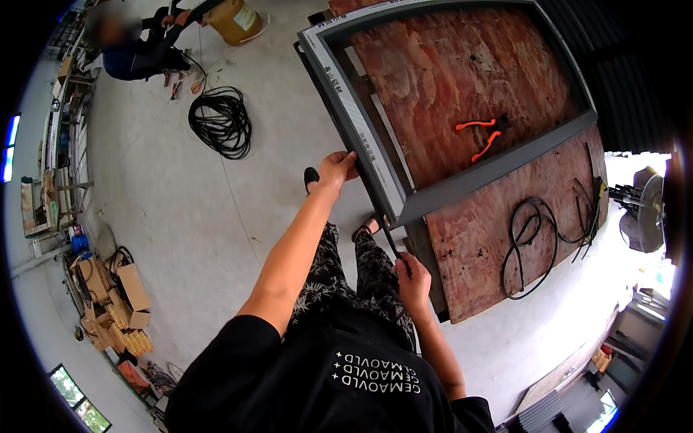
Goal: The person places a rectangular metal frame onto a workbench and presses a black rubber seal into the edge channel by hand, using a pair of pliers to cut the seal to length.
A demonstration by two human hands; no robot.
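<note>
A dark grey metal window frame (447, 189), partly covered in pale printed film, lies on a reddish-brown board table. At its left outer edge, my left hand (337, 170) grips with thumb and fingers curled against the side. A thin black rubber strip (390, 240) hangs from the frame's near corner. My right hand (413, 283) is closed around this strip, below the corner and beside the table. Inside the frame opening, orange-handled pliers (491, 136) rest spread apart on the board.
More black strip (533, 249) lies loosely looped on the board table (462, 281). A coil of black strip (220, 123) is on the floor, near another person (144, 50) and a yellow-brown bucket (236, 20). Cardboard boxes (133, 292) stand left; a fan (642, 209) stands right.
</note>
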